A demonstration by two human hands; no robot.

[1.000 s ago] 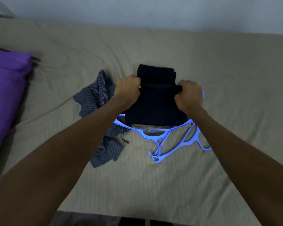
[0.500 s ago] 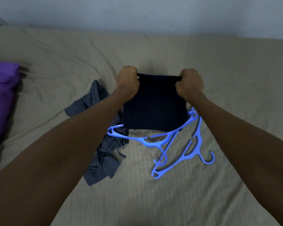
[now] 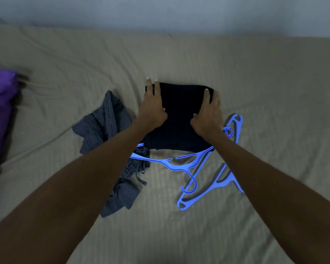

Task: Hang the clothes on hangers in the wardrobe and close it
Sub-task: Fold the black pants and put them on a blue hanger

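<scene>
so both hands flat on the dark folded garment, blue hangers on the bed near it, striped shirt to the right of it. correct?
Wrong on one point: the striped shirt lies left of the dark folded garment, not right, as the head view shows. The left hand and right hand do press flat on it, and the blue hangers lie on the bed near it.

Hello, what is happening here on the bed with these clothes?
A person is laying both hands flat on a dark folded garment on the bed: the left hand on its left edge, the right hand on its right. The garment partly covers two blue hangers. A striped grey garment lies crumpled to the left, a purple pillow further left. Nothing is on a hanger yet.
</scene>
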